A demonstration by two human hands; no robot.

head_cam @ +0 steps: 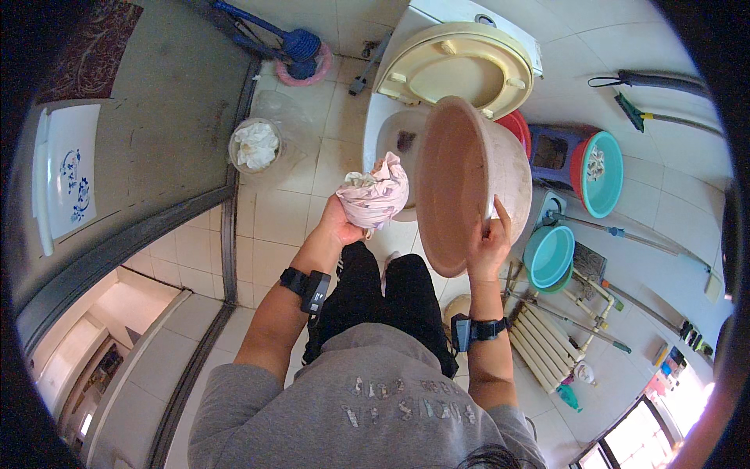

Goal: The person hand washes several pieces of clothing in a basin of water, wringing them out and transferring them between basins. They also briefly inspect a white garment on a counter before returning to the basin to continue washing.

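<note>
A bunched pink patterned cloth (375, 196) rests in my left hand (341, 221), left of a large pinkish plastic basin (451, 187). My right hand (491, 243) grips the basin's near rim, and the basin is tipped on its side over the front of a toilet (375, 126). The toilet seat (392, 73) and lid stand raised behind it. Something dark lies in the toilet bowl, which the basin partly hides.
A waste bin (231, 149) with white paper stands left on the tiled floor. To the right are a purple stool (548, 130), a turquoise basin (615, 176), another turquoise basin (548, 249), a radiator (542, 346) and long-handled tools. Toilet brushes (300, 47) stand at the upper left.
</note>
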